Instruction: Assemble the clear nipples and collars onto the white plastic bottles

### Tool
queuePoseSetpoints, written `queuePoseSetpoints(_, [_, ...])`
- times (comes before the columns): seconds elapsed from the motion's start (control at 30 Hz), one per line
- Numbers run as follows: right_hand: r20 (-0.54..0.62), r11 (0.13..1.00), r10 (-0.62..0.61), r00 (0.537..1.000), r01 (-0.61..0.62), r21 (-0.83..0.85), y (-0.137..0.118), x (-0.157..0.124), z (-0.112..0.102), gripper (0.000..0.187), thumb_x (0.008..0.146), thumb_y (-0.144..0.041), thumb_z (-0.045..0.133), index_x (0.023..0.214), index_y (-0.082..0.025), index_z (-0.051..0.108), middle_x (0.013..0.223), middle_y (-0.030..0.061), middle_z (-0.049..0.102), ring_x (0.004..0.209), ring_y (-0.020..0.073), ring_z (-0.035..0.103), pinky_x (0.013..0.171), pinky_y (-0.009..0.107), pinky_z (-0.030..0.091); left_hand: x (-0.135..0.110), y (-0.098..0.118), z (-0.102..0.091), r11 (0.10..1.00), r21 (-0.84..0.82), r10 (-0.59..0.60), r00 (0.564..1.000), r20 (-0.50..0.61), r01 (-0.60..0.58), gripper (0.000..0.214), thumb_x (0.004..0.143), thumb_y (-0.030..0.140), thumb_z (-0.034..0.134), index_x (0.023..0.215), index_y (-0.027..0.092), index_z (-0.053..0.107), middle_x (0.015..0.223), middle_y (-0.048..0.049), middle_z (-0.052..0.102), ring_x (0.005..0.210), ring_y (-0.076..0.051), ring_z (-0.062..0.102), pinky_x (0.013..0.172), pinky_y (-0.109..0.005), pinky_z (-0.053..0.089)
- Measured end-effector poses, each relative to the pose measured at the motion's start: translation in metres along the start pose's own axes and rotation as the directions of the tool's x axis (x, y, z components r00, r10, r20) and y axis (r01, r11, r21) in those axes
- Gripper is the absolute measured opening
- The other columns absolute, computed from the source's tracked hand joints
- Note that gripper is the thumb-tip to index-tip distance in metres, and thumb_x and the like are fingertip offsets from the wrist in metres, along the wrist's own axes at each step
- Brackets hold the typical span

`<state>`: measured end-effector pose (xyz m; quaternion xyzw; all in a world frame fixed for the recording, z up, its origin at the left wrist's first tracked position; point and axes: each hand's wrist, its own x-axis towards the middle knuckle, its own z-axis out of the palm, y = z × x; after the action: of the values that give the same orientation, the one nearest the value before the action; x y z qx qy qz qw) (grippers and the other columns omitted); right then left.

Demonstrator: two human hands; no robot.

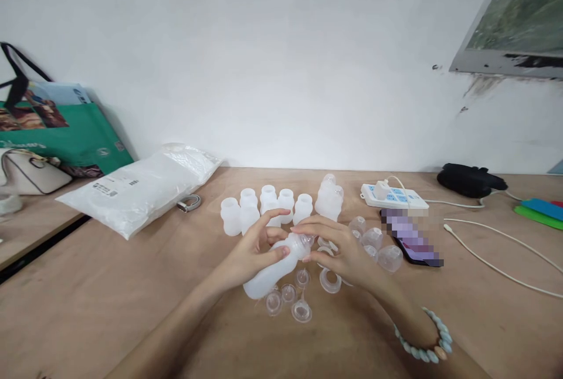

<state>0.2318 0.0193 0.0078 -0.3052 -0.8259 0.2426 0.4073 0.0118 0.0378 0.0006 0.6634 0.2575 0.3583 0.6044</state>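
My left hand (250, 253) grips a translucent white plastic bottle (268, 276), held tilted above the wooden table (132, 303). My right hand (341, 250), with a bead bracelet (424, 344) on its wrist, pinches a small clear nipple piece (307, 241) at the bottle's neck. Under the bottle lie several clear silicone nipples (288, 300) and a white ring (329, 280). Behind my hands stands a row of several short white bottles (264, 206). Clear dome caps (378, 247) sit to the right.
A white plastic bag (141, 185) and a metal clip (189, 203) lie at the left. A green bag (74, 132) and a handbag (30, 171) stand far left. A power strip (393, 196), phone (416, 247), white cables (492, 250) and black pouch (468, 179) occupy the right.
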Motion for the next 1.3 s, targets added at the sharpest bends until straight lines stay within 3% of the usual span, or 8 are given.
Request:
queuePoseSetpoints(0.1, [0.030, 1.000, -0.008, 1.000, 0.008, 0.005, -0.001, 0.000, -0.001, 0.037, 0.085, -0.023, 0.072, 0.122, -0.027, 0.066, 0.117, 0.0069, 0.067, 0.108, 0.0219, 0.062, 0.091, 0.037, 0.051, 0.000, -0.002, -0.006, 0.985, -0.158, -0.058, 0.994, 0.088, 0.072, 0.061, 0.087, 0.034, 0.070, 0.135, 0.025, 0.034, 0.100, -0.0060, 0.069, 0.080, -0.018, 0.067, 0.070, -0.030, 0.053])
queuePoseSetpoints(0.33, [0.063, 0.991, -0.104, 0.993, 0.098, 0.096, 0.004, 0.002, -0.002, 0.042, 0.081, -0.027, 0.077, 0.121, -0.031, 0.067, 0.112, 0.0032, 0.073, 0.107, 0.0219, 0.061, 0.094, 0.039, 0.048, -0.003, 0.001, -0.006, 0.945, -0.265, -0.144, 0.971, 0.192, 0.193, 0.058, 0.086, 0.036, 0.072, 0.133, 0.030, 0.040, 0.136, -0.0099, 0.054, 0.089, -0.017, 0.070, 0.073, -0.029, 0.055])
queuePoseSetpoints(0.6, [0.072, 0.990, -0.067, 0.995, 0.057, 0.133, -0.005, 0.002, -0.004, 0.033, 0.084, -0.033, 0.074, 0.116, -0.027, 0.069, 0.111, 0.0052, 0.073, 0.106, 0.0230, 0.060, 0.093, 0.041, 0.048, -0.002, -0.002, -0.002, 0.861, -0.424, -0.154, 0.939, 0.306, 0.279, 0.062, 0.084, 0.039, 0.074, 0.136, 0.030, 0.041, 0.124, -0.0084, 0.056, 0.087, -0.022, 0.071, 0.069, -0.033, 0.058])
queuePoseSetpoints(0.83, [0.087, 0.999, -0.032, 0.996, 0.032, -0.006, 0.001, 0.000, -0.003, 0.039, 0.075, -0.049, 0.079, 0.103, -0.023, 0.070, 0.098, 0.0052, 0.070, 0.096, 0.0230, 0.057, 0.085, 0.039, 0.047, -0.003, 0.002, -0.002, 0.932, -0.287, -0.161, 0.961, 0.223, 0.223, 0.062, 0.083, 0.041, 0.074, 0.134, 0.029, 0.041, 0.136, -0.0095, 0.051, 0.084, -0.015, 0.067, 0.071, -0.029, 0.053])
queuePoseSetpoints(1.0, [0.118, 0.979, 0.104, 0.988, -0.080, -0.189, -0.002, -0.001, 0.001, 0.041, 0.089, -0.059, 0.057, 0.081, -0.020, 0.066, 0.096, 0.0066, 0.059, 0.092, 0.0231, 0.050, 0.079, 0.039, 0.045, -0.004, 0.006, 0.007, 0.972, -0.155, -0.154, 0.975, 0.159, 0.179, 0.059, 0.084, 0.038, 0.074, 0.132, 0.030, 0.040, 0.125, -0.0053, 0.054, 0.089, -0.013, 0.061, 0.076, -0.028, 0.050])
queuePoseSetpoints(1.13, [0.194, 0.983, 0.168, 0.966, -0.151, -0.102, -0.002, -0.002, -0.007, 0.043, 0.085, -0.059, 0.063, 0.113, -0.027, 0.065, 0.120, 0.0077, 0.053, 0.111, 0.0258, 0.049, 0.093, 0.043, 0.044, -0.005, 0.008, 0.009, 0.976, -0.128, -0.156, 0.978, 0.138, 0.173, 0.057, 0.083, 0.040, 0.073, 0.129, 0.030, 0.041, 0.125, -0.0052, 0.053, 0.080, -0.011, 0.059, 0.070, -0.027, 0.049])
queuePoseSetpoints(1.2, [0.212, 0.988, 0.154, 0.965, -0.156, -0.008, -0.003, -0.003, -0.012, 0.065, 0.079, -0.053, 0.074, 0.136, -0.032, 0.050, 0.131, 0.0075, 0.050, 0.120, 0.0259, 0.047, 0.099, 0.042, 0.042, -0.005, 0.008, 0.008, 0.981, -0.116, -0.141, 0.981, 0.137, 0.157, 0.057, 0.083, 0.041, 0.073, 0.129, 0.030, 0.041, 0.125, -0.0054, 0.053, 0.079, -0.011, 0.058, 0.069, -0.027, 0.049])
queuePoseSetpoints(1.3, [0.228, 0.980, 0.151, 0.962, -0.175, 0.091, -0.006, -0.004, -0.013, 0.068, 0.079, -0.041, 0.077, 0.138, -0.032, 0.045, 0.123, 0.0049, 0.060, 0.118, 0.0229, 0.052, 0.102, 0.040, 0.041, -0.006, 0.007, 0.007, 0.983, -0.109, -0.130, 0.982, 0.134, 0.145, 0.057, 0.085, 0.039, 0.071, 0.131, 0.031, 0.039, 0.126, -0.0058, 0.053, 0.082, -0.012, 0.059, 0.069, -0.027, 0.049])
